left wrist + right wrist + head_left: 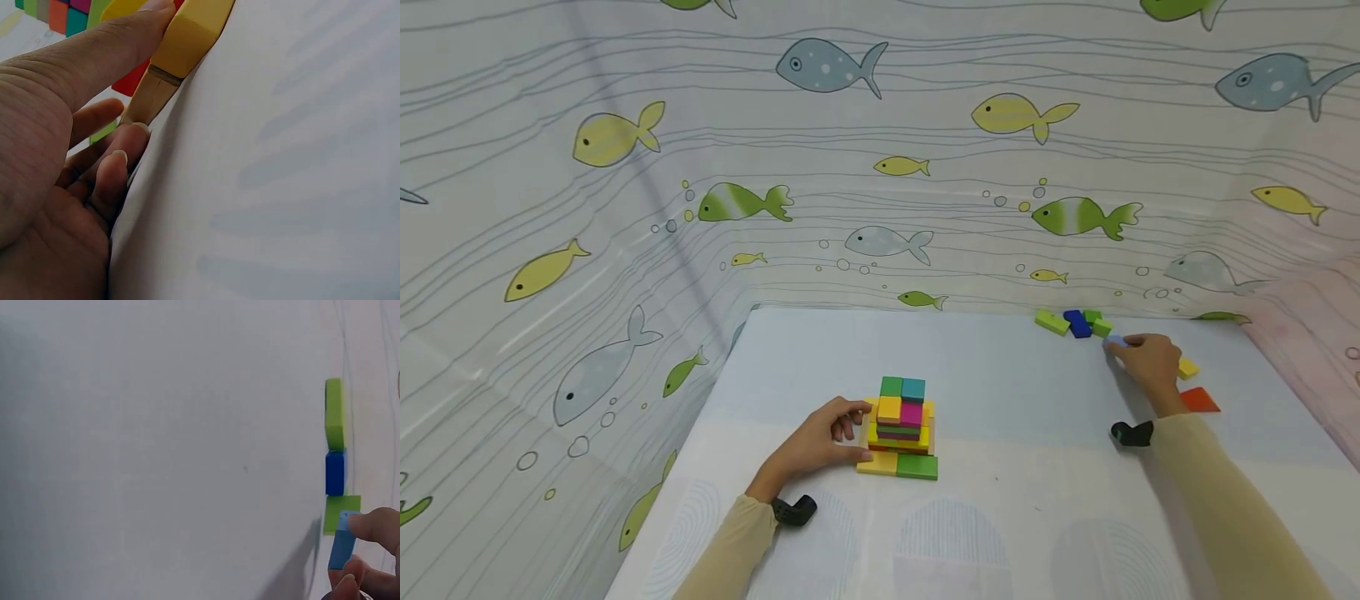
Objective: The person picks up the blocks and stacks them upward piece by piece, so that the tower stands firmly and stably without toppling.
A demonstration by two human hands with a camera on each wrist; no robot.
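In the head view, a layered stack of coloured toy building blocks [901, 425] stands on the table. My left hand [816, 442] is at its left side, thumb straight at a yellow block [877, 463] at the front, index finger near the stack's upper left. From the left wrist, the thumb [125, 40] touches a yellow block [190, 40]; other fingers curl loosely beside a plain wooden piece [150, 97]. At the far right, my right hand [1146, 362] pinches a light blue block [343, 544] between thumb and fingers.
Near the right hand lie a lime green block [1052, 322], a dark blue block [1078, 323] and small green blocks [1102, 327]. A yellow block [1188, 368] and a red-orange block [1199, 400] lie by the right wrist. A fish-patterned sheet [880, 192] rises behind the white table [1000, 467].
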